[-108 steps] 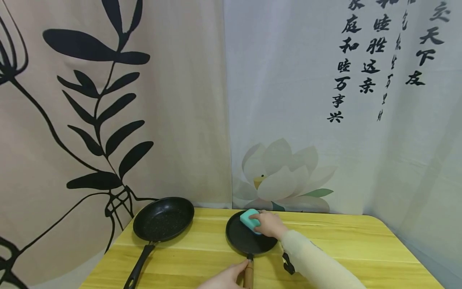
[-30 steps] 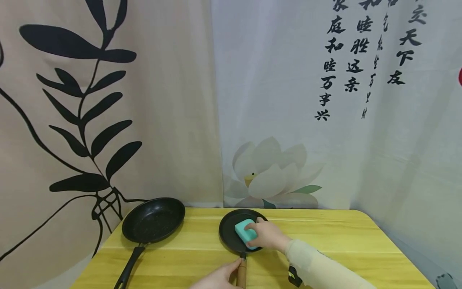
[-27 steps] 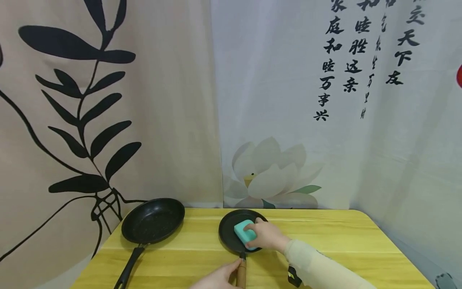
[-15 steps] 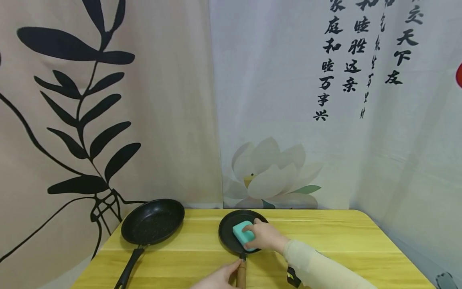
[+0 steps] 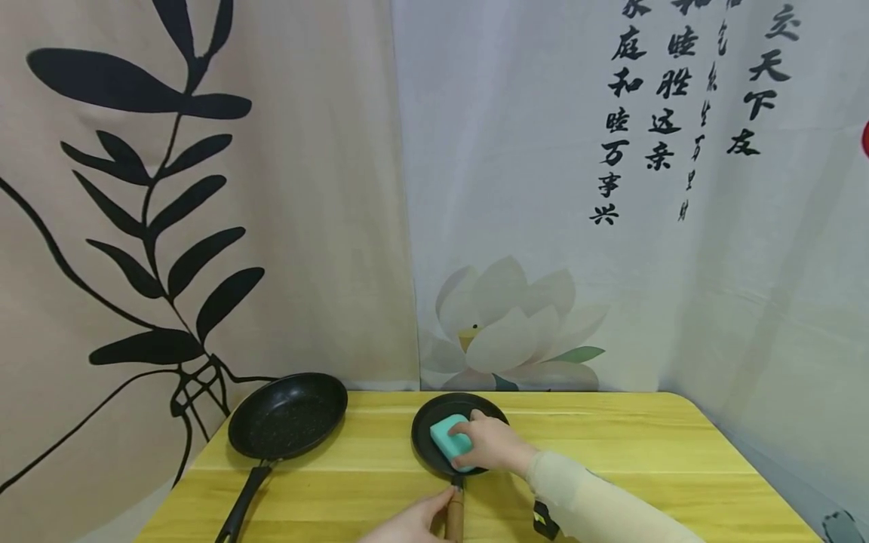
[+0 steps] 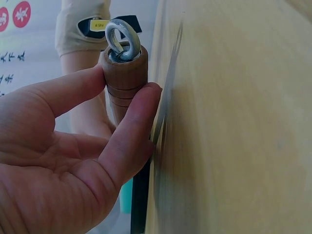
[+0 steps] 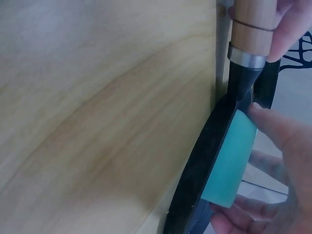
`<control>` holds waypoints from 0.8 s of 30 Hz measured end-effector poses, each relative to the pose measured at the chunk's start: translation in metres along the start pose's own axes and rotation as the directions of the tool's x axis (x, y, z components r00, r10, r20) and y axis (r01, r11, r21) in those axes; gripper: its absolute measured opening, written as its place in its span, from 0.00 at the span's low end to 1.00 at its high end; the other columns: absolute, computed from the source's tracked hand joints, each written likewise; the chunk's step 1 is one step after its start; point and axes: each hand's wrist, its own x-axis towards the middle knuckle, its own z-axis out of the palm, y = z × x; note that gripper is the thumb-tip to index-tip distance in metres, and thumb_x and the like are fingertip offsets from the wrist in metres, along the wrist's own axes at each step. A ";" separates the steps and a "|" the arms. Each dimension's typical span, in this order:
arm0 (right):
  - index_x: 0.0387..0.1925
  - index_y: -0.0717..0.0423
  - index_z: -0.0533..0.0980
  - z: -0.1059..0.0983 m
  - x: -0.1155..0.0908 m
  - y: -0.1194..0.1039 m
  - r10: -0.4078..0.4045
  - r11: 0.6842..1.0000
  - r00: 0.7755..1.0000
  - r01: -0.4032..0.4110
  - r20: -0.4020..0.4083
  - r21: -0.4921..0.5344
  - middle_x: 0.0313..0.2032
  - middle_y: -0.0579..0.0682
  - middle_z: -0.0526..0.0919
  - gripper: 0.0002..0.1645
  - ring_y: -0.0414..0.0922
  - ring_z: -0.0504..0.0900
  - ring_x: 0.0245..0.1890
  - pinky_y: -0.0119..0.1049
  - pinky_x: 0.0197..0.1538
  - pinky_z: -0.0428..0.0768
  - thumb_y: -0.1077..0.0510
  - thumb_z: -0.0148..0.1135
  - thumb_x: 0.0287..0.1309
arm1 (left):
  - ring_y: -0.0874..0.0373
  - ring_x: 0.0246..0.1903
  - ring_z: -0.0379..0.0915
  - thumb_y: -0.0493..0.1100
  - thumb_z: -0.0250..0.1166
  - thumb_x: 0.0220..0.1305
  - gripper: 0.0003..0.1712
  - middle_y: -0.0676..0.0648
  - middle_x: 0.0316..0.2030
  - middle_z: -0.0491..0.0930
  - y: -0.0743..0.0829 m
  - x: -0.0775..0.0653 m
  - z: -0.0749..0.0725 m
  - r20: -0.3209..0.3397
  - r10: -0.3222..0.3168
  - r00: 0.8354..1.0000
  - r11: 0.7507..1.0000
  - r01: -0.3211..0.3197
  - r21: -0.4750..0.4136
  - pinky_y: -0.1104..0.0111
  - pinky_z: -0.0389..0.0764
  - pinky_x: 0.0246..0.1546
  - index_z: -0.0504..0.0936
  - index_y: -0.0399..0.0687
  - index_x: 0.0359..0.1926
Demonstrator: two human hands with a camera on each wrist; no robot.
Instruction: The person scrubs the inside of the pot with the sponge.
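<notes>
A small flat black frying pan (image 5: 428,424) lies on the wooden table, its wooden handle (image 5: 455,516) pointing toward me. My left hand (image 5: 412,522) pinches that handle between thumb and fingers. In the left wrist view the handle's end (image 6: 126,68) carries a metal ring. My right hand (image 5: 494,443) grips a turquoise sponge (image 5: 448,437) from its right side. The right wrist view shows the sponge (image 7: 231,158) flat against the pan's inner surface, with thumb and fingers (image 7: 275,124) at its opposite ends. Part of the sponge is hidden under the right hand.
A larger black frying pan (image 5: 288,416) stands at the table's left, its black handle (image 5: 243,504) angled toward the near edge. The yellow wooden table (image 5: 645,445) ends at a printed curtain (image 5: 543,188) behind. A black strap device (image 5: 545,520) sits at my right wrist.
My right hand has moved the sponge from the far part of the small pan toward its near left side. The left hand keeps its hold on the handle. The head view has shifted slightly.
</notes>
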 end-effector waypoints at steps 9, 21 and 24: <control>0.53 0.42 0.81 0.001 0.004 -0.006 -0.014 1.000 1.000 0.014 0.009 -0.004 0.42 0.50 0.76 0.30 0.39 0.75 0.30 0.38 0.36 0.77 0.38 0.73 0.47 | 0.52 0.66 0.55 0.64 0.65 0.60 0.57 0.39 0.71 0.56 -0.002 0.002 -0.002 -0.003 0.030 1.000 0.997 -0.029 0.072 0.70 0.65 0.59 0.49 0.35 0.74; 0.51 0.42 0.81 0.004 0.010 -0.012 -0.033 0.999 0.999 0.032 -0.021 -0.038 0.43 0.51 0.77 0.30 0.41 0.77 0.32 0.38 0.37 0.78 0.38 0.74 0.46 | 0.56 0.65 0.57 0.64 0.66 0.59 0.57 0.39 0.70 0.58 -0.003 0.002 -0.002 -0.015 0.027 1.000 0.991 -0.025 0.132 0.71 0.67 0.58 0.50 0.35 0.74; 0.51 0.42 0.81 0.004 0.012 -0.014 -0.024 0.999 0.999 0.023 -0.022 -0.029 0.43 0.50 0.77 0.30 0.40 0.76 0.31 0.38 0.37 0.78 0.38 0.73 0.46 | 0.55 0.65 0.57 0.64 0.66 0.59 0.57 0.39 0.70 0.58 -0.002 0.002 -0.003 -0.013 0.021 1.000 0.991 -0.019 0.132 0.68 0.67 0.59 0.50 0.35 0.74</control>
